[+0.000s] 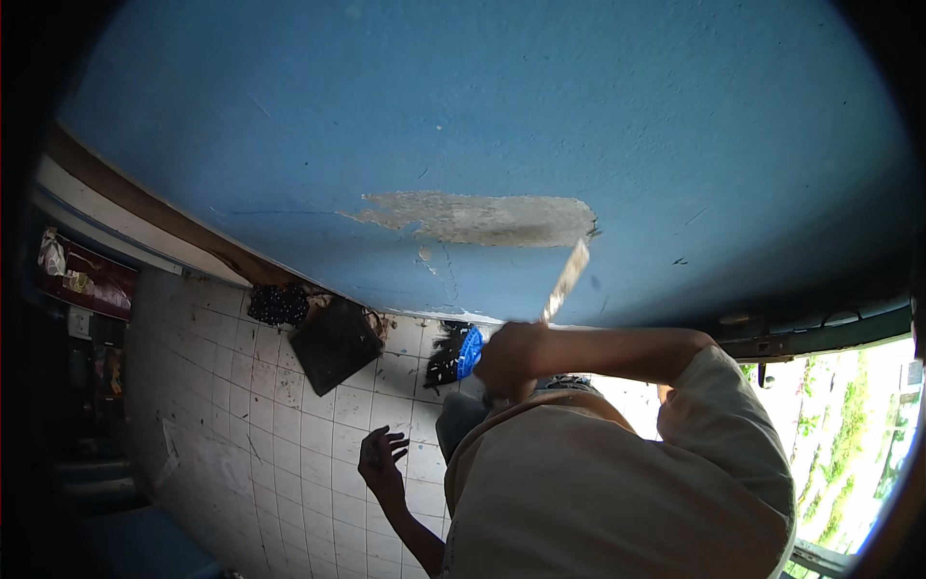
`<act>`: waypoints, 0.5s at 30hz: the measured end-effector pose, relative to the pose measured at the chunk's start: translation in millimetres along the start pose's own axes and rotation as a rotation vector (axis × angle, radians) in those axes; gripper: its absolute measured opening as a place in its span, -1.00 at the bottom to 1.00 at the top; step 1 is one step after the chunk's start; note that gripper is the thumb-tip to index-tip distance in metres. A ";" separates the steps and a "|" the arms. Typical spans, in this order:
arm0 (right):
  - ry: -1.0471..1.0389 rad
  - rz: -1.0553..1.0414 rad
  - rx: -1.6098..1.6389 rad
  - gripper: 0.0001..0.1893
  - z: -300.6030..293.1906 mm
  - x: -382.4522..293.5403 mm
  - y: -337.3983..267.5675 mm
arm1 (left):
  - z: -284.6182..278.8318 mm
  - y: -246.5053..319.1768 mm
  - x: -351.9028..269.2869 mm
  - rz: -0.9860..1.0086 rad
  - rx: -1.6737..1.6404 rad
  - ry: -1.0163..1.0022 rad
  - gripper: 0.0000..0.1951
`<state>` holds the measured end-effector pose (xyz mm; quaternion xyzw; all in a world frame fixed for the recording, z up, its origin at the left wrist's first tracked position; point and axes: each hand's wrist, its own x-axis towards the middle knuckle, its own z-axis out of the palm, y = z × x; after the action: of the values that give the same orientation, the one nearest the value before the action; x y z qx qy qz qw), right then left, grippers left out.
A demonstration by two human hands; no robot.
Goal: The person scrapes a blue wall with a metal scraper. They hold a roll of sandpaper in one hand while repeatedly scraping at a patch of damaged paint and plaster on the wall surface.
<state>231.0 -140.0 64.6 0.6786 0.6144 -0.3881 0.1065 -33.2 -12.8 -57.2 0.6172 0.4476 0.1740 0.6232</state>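
My right hand (510,358) grips a long flat scraping tool (566,281), blurred and spattered with pale paint or filler. Its far end meets, or comes very close to, the lower right edge of a bare grey patch (499,219) on the blue painted wall (506,123). Ragged paint edges border that patch, and a small chipped spot (425,253) lies just below it. Out to the side over the floor, my left hand (383,456) is empty, its fingers loosely bent and apart.
On the white tiled floor (318,449) rests a black-bristled brush with a blue plastic part (470,352), strewn with pale flakes. A dark square panel (336,347) and a dark spotted cloth (277,304) sit along the wall's foot. Bright daylight enters through an opening (832,441) at right.
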 end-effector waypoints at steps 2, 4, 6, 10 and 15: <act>-0.043 -0.034 -0.008 -0.67 8.2 13.1 -13.1 | -1.7 -0.8 -2.5 -0.018 -0.023 0.022 -0.78; -0.032 -0.099 0.023 -0.69 8.1 28.5 -30.2 | -1.8 -1.9 -0.2 0.034 0.024 0.038 -0.77; 0.033 -0.169 0.022 -0.72 -6.9 43.2 -49.7 | 3.3 3.9 -1.4 0.074 0.027 0.024 -0.77; 0.155 -0.126 -0.001 -0.74 -38.3 45.5 -57.5 | 7.9 10.6 -4.3 0.112 0.050 -0.022 -0.78; -0.064 0.259 0.038 -0.75 -26.4 -11.8 28.8 | -5.8 -7.8 -15.2 0.006 0.025 0.001 -0.77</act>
<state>268.5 -138.9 80.6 0.7415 0.5105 -0.4040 0.1623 -48.5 -22.3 -58.3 0.6261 0.4481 0.1707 0.6148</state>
